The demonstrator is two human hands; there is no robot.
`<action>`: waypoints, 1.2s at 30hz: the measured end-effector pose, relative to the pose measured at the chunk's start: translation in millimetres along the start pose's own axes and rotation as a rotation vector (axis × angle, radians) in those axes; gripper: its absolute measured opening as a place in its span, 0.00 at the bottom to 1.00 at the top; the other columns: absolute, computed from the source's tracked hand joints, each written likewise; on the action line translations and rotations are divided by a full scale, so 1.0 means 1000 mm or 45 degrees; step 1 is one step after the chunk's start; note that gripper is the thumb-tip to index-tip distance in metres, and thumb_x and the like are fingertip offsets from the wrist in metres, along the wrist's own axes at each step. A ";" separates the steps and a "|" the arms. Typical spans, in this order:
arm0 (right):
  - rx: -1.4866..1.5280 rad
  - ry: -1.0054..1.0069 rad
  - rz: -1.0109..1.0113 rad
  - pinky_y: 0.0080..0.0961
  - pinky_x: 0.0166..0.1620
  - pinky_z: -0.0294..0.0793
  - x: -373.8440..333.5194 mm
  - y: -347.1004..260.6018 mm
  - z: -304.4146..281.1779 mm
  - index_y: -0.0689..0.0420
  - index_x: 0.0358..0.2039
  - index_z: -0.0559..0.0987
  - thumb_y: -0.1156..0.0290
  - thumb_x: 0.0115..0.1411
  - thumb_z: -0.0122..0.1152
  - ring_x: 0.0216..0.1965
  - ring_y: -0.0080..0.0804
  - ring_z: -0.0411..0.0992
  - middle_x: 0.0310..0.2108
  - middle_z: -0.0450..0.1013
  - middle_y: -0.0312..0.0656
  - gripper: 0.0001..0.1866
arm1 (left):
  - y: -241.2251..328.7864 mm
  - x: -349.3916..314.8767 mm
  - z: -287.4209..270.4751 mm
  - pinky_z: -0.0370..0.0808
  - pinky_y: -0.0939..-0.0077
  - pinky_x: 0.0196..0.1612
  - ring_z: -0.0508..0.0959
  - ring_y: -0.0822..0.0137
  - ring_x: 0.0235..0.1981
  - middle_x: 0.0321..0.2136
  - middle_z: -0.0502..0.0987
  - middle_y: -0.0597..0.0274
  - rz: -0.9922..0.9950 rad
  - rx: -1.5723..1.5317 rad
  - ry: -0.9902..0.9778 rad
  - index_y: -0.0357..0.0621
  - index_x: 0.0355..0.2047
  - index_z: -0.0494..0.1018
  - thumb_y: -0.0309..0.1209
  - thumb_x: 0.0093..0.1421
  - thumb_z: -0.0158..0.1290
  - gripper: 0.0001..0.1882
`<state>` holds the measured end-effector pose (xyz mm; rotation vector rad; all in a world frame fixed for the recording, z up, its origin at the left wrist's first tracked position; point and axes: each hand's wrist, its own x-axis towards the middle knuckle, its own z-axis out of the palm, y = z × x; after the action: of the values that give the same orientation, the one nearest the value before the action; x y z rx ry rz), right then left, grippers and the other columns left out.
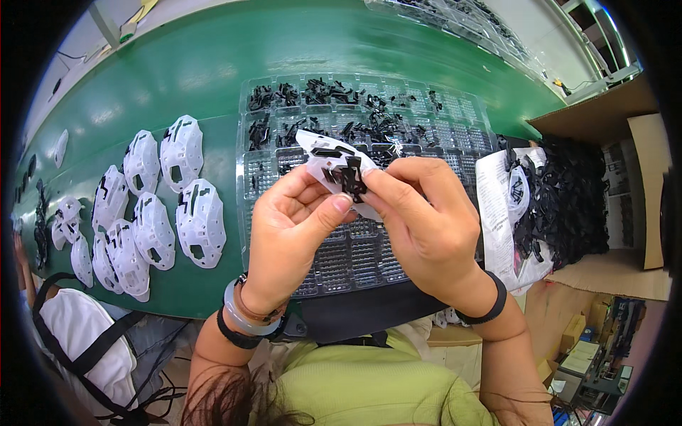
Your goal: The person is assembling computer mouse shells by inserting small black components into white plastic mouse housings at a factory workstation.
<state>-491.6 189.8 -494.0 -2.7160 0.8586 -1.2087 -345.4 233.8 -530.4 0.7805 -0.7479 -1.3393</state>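
Above the clear tray, a white plastic shell [312, 147] with cut-outs is held tilted between my two hands. My left hand [295, 216] grips its lower left side, the thumb lying in front near a black plastic piece [352, 172] set against the shell. From the right, my right hand [426, 213] closes its fingers on the shell's edge, the fingertips touching beside the black piece. My fingers partly hide how the piece sits in the shell. Below and behind, the clear compartment tray [348, 266] holds loose small black parts [387, 124] in its far compartments.
Several similar white shells [201, 224] lie on the green table [206, 78] to the left. At right, a cardboard box [604, 273] holds a heap of black parts [568, 206], with printed paper [495, 220] beside it. Another tray [462, 21] stands at the back. A person's arm shows far left.
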 end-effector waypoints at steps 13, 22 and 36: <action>-0.131 -0.087 -0.025 0.25 0.29 0.69 -0.024 -0.009 0.003 0.69 0.37 0.74 0.83 0.38 0.54 0.29 0.39 0.67 0.30 0.65 0.46 0.20 | 0.002 -0.001 -0.001 0.72 0.78 0.42 0.73 0.71 0.40 0.39 0.73 0.55 -0.078 -0.038 0.017 0.29 0.46 0.64 0.20 0.54 0.51 0.18; 0.204 -0.186 0.410 0.39 0.51 0.59 -0.011 -0.010 -0.012 0.63 0.52 0.62 0.75 0.47 0.58 0.48 0.51 0.59 0.48 0.57 0.55 0.30 | -0.002 0.001 0.000 0.71 0.80 0.42 0.73 0.72 0.39 0.38 0.73 0.56 -0.085 -0.061 0.045 0.30 0.45 0.63 0.20 0.54 0.48 0.17; 0.318 -0.316 0.513 0.42 0.55 0.55 -0.034 -0.022 -0.025 0.63 0.56 0.52 0.66 0.47 0.61 0.53 0.57 0.55 0.53 0.51 0.61 0.40 | -0.002 -0.002 -0.008 0.68 0.83 0.37 0.71 0.76 0.34 0.36 0.72 0.62 -0.048 -0.024 -0.153 0.35 0.44 0.62 0.21 0.56 0.46 0.15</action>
<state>-517.4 229.6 -493.3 -2.2849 1.0691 -0.8158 -339.8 235.8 -537.1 0.7069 -0.8178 -1.4346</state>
